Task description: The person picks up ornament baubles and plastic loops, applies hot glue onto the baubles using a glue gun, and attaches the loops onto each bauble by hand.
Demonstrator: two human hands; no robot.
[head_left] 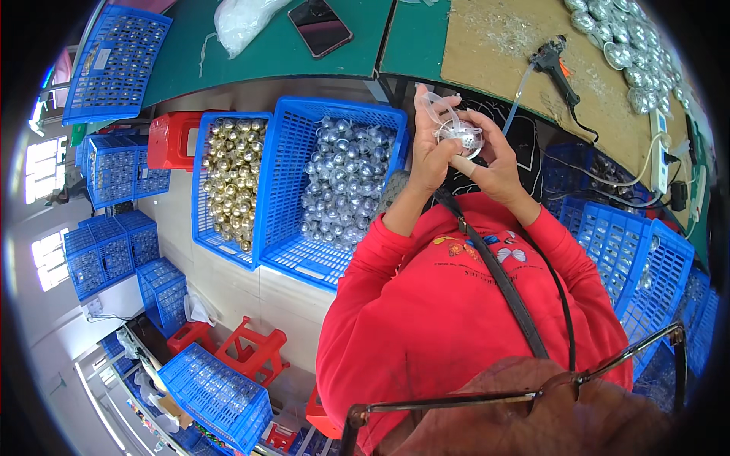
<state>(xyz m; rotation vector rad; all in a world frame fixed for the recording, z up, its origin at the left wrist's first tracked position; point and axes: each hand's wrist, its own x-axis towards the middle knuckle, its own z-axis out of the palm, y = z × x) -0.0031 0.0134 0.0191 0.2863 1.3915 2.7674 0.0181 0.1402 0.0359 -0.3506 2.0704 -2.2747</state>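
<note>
Ball of shiny silver colour with small holes, grasped between bare left hand on its left and bare right hand on its right.

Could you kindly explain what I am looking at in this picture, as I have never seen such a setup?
Of course. There is no robot here, only a person in a red top working bare-handed. The single picture comes from a wide fisheye camera worn on their head, looking down, so straight edges bend near the rim.

The left hand and right hand together hold a shiny silver piece.

On the green tabletop lie a phone and a white plastic bag. A brown board carries a glue gun and more silver pieces. Beside the person, blue crates hold gold and silver balls.
</note>
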